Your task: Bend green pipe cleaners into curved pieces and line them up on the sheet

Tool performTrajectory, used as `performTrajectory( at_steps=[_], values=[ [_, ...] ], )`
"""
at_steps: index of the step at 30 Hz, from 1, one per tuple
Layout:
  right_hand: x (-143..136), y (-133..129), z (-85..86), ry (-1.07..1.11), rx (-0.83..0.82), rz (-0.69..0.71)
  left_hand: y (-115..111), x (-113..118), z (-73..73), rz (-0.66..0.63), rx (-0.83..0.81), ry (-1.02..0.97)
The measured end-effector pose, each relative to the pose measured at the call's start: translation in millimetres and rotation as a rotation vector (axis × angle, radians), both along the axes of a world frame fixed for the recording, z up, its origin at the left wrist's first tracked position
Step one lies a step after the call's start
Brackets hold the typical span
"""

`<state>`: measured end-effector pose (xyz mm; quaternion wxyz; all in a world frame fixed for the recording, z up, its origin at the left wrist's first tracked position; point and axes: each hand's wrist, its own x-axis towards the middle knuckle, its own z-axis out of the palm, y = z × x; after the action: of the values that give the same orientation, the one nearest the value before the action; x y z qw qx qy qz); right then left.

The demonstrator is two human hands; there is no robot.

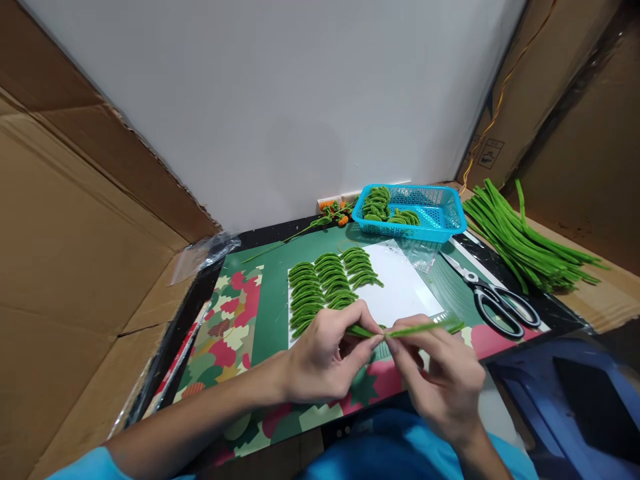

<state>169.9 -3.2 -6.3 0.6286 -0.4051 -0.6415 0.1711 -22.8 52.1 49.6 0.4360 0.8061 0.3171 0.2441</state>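
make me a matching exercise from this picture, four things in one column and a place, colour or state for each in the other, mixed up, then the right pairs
Things:
1. scissors
2. basket
3. white sheet
4. green fuzzy strip

Places, colours and states:
a. blue, with small green pieces toward its left end
b. held in the fingertips of the left hand and the right hand
c. has black handles, lying to the right of the mat's middle
d. lies under rows of curved green pieces

Right pairs: 1-c, 2-a, 3-d, 4-b
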Motion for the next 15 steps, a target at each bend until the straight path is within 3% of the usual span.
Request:
performTrajectory(
  at_steps=[3,6,8,12,15],
  values=[
    [-6,-1,2.3,0.336,-0.436,0.223,3,-4,-1.8,-0.089,0.234,0.041],
    [-5,1,2.2,0.536,-0.695,0.436,4,-4,-5.0,-0.092,0.249,0.045],
    [-4,2,2.3,0.532,-0.688,0.398,5,-1,-6.3,-0.037,0.140,0.036],
    [-1,2,2.1,0.326,-0.518,0.181,6,6,-2.3,0.049,-0.187,0.001],
    [2,2,-1.1,0.244,-0.528,0.173,5,8,4.6,0.034,-0.343,0.005]
  ],
)
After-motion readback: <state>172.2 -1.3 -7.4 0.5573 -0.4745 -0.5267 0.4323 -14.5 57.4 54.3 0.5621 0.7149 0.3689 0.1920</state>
